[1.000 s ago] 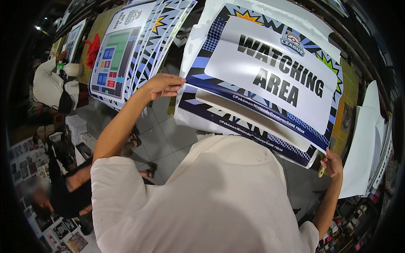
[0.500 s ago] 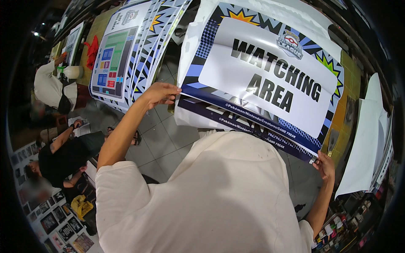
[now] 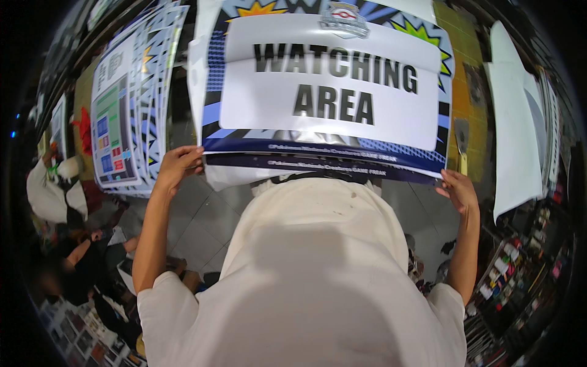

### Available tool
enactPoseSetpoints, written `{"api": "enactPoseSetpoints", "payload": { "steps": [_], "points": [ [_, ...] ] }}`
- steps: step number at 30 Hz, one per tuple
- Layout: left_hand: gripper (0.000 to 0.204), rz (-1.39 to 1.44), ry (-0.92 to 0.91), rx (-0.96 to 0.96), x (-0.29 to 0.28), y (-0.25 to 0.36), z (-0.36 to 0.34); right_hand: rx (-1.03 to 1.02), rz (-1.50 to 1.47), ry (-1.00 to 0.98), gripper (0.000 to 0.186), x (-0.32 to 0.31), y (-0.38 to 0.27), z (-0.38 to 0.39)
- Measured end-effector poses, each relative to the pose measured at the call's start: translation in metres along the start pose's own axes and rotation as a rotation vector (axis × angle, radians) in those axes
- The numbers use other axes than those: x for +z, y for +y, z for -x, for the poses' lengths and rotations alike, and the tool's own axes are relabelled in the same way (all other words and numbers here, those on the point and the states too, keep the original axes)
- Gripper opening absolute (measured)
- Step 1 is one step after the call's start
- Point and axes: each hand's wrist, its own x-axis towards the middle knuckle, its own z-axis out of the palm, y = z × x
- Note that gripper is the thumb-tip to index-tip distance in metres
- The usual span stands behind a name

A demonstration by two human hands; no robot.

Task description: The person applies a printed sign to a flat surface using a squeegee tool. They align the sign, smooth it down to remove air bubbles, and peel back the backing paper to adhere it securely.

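A large printed poster (image 3: 330,125) with a white panel, bold black lettering and a blue comic-style border lies in front of me. Its near corners are pinched between fingers: my left hand (image 3: 181,166) grips the left one, my right hand (image 3: 457,186) the right one. Below its near edge shows the dark blue strip of a second poster (image 3: 244,163), with a similar printed band. The rest of that lower sheet is covered. White sheet material (image 3: 197,92) sticks out past the posters on the left.
To the left stands a stack of printed posters (image 3: 160,104) beside a red cloth (image 3: 83,131). A yellow-handled scraper (image 3: 462,150) lies on the yellowish tabletop (image 3: 474,116) at right, near large white sheets (image 3: 513,134). Two people (image 3: 55,189) are at far left.
My view has turned, so the poster sits further left and more level in it. Both hands still pinch its near corners, and its near edge lies closer to the lower sheet's edge.
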Motion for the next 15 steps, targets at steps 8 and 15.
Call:
{"api": "enactPoseSetpoints", "payload": {
  "steps": [8,15],
  "points": [
    [0.040,-0.048,-0.021,-0.007,-0.036,-0.006,0.008,0.033,-0.035,0.024,0.054,0.032,-0.025,0.058],
    [0.032,-0.025,0.010,-0.064,-0.033,0.003,0.017,0.059,-0.023,0.066,0.049,0.030,-0.029,0.057]
  ]
}}
